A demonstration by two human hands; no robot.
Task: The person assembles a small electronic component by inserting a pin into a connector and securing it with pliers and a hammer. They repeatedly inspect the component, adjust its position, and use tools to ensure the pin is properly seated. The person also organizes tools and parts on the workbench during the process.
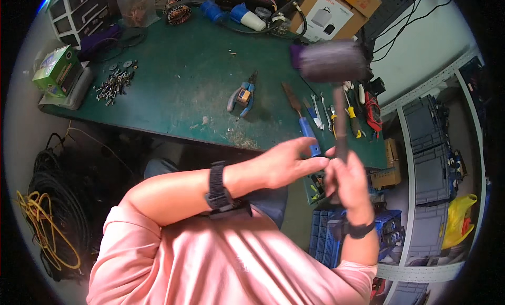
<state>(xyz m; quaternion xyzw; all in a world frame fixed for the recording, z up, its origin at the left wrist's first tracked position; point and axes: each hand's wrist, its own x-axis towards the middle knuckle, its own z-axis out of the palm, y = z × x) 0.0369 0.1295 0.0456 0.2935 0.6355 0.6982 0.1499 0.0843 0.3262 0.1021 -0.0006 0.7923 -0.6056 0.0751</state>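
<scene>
My right hand [347, 184] grips the dark handle of a mallet [342, 115], which stands upright. The mallet's thick head [333, 60] is smeared by motion. My left hand [281, 162] reaches across, thumb and fingers stretched apart, its fingertips close beside my right hand; whether they touch it I cannot tell. Just beyond the left thumb lies a rusty file [306, 127] with a blue handle. Blue-handled pliers [243, 98] with a yellow block between their grips rest mid-bench.
On the green workbench [179, 79], wrenches [317, 110], screwdrivers [351, 118] and red-cased tools [373, 113] lie at the right. Loose screws [114, 87] and a green box [59, 71] sit at the left. A cardboard box [329, 16] stands behind. Shelving with grey crates [427, 131] rises at right.
</scene>
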